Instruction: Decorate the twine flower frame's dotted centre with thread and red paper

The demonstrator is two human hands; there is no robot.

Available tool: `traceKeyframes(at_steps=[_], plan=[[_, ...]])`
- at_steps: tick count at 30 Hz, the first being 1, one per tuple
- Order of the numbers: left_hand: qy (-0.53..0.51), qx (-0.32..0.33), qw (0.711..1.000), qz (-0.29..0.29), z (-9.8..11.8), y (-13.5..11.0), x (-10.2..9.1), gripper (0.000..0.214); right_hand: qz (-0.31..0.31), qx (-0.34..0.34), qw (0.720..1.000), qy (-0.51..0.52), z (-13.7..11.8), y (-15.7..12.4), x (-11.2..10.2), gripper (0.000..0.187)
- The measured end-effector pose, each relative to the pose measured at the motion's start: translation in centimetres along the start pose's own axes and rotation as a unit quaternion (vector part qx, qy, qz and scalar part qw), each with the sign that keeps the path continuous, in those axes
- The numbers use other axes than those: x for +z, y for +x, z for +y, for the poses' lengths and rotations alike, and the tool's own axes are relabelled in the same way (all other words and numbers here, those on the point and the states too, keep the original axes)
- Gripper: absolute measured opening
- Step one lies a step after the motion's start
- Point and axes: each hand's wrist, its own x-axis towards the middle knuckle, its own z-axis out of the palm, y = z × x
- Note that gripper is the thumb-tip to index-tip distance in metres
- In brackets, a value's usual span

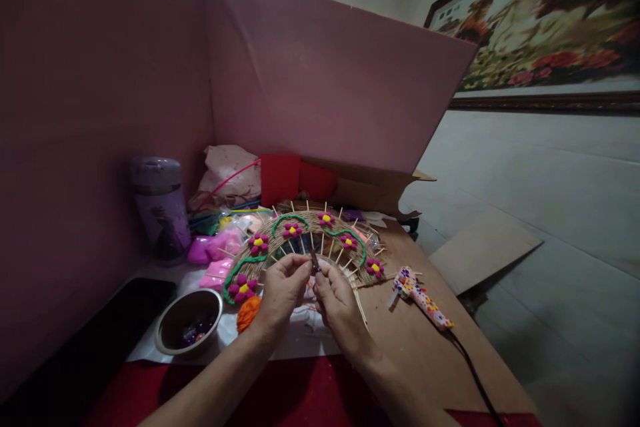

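Observation:
My left hand is closed, thumb and fingertips pinched together; what they hold, if anything, is too small to make out. Close beside it, my right hand grips a small dark pointed tool, whose exact kind I cannot tell. Just beyond both hands lies a curved fan of woven twine with thin wooden sticks poking out along its edges. It bears magenta flowers with yellow centres and green curling strands. Left of my left wrist is an orange yarn ball.
A metal bowl with purple beads stands at the left, near a dark flat slab and a purple tumbler. Pink packets lie behind. On the cardboard at right rests a flower-patterned glue gun with a black cord.

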Motion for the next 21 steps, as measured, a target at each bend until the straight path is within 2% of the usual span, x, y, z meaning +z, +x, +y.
traceKeyframes(at_steps=[3,10,14,17,21], plan=[[0.005,-0.003,1.0,0.004,-0.1,0.07,-0.06,0.029,0.003,0.01,1.0,-0.026,0.0,0.02,0.08,0.027],[0.004,-0.021,1.0,-0.008,-0.46,0.22,-0.3,0.031,0.024,0.05,0.998,-0.014,-0.19,-0.1,0.01,0.031],[-0.018,-0.039,0.999,-0.022,-0.57,0.42,-0.46,0.031,0.011,0.047,0.999,-0.022,0.24,-0.24,-0.24,0.035],[-0.026,-0.042,0.998,-0.027,-0.67,0.53,-0.57,0.031,0.001,0.021,0.998,-0.055,0.53,-0.41,-0.24,0.035],[-0.017,-0.035,0.999,-0.022,-0.76,0.41,-0.52,0.03,0.029,-0.056,0.987,-0.149,0.47,-0.59,-0.11,0.033]])
